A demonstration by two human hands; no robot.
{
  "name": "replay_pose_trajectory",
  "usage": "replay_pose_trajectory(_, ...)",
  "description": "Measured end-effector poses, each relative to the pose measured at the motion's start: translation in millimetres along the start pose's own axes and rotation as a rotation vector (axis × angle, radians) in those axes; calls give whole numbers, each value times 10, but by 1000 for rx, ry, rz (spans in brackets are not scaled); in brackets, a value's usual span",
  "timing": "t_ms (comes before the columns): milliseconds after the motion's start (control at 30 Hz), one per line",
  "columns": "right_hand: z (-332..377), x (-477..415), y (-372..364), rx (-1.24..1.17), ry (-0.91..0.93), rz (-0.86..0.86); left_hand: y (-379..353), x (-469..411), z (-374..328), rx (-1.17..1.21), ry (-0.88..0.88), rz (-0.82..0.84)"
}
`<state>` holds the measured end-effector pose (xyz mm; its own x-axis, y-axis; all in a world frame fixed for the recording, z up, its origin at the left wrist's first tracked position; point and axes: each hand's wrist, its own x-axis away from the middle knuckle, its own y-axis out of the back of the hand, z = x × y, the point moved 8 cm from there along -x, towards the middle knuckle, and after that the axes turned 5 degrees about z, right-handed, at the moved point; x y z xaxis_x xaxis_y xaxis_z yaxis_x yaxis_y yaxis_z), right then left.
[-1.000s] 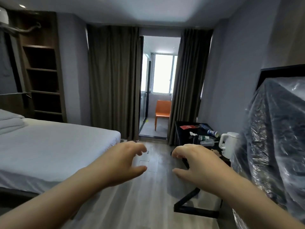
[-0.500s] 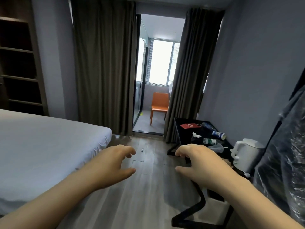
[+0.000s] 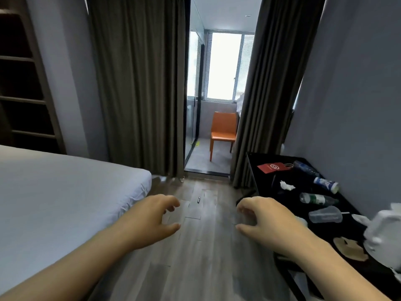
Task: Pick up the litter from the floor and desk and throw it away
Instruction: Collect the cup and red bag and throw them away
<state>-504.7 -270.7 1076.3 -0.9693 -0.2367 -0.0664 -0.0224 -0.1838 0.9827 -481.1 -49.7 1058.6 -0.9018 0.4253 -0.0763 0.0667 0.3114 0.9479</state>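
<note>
Litter [image 3: 324,216] on desk [image 3: 303,184] | near right hand [image 3: 268,222] | left hand [image 3: 153,218] apart

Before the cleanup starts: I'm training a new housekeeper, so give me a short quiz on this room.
1. True or false: the left hand and right hand already hold litter.
2. The clear plastic cup on the desk is: A upright, B on its side, C crushed flat.
3. Fill in: the paper bag at the desk's far end is ____ coloured.
Key: 1 false; 2 B; 3 red.
</note>
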Motion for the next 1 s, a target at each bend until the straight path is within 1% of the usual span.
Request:
replay_pose_trajectory(100, -328, -623, -56, -12, 0, 12, -25, -633, 192, -8, 21, 2)
replay_pose_trajectory(200, -589, -1206, -188, -22, 10, 48, -181, -1152, 445, 21, 46, 39)
replay_pose_trajectory(333, -832, -1936, -431, -39, 13, 114, -334, -1785, 869, 31, 74, 89)
replay_pose_trajectory(467, -1025, -2742, -665, -50, 12, 139, -447, -2514, 1348, 49, 91, 122)
replay_pose_trajectory(600, -1167, -3612, -910, -59, -8, 141, -559, -3242, 1877, 33, 68, 153)
replay_pose_trajectory(833, -1248, -5076, -1193, -83, -74, 206, -474, -4494, 2919, 86, 72, 186)
replay_pose_trajectory(1000, -1299, -6002, -1358, -76, -84, 244, -623, -5242, 3421, 131, 78, 238)
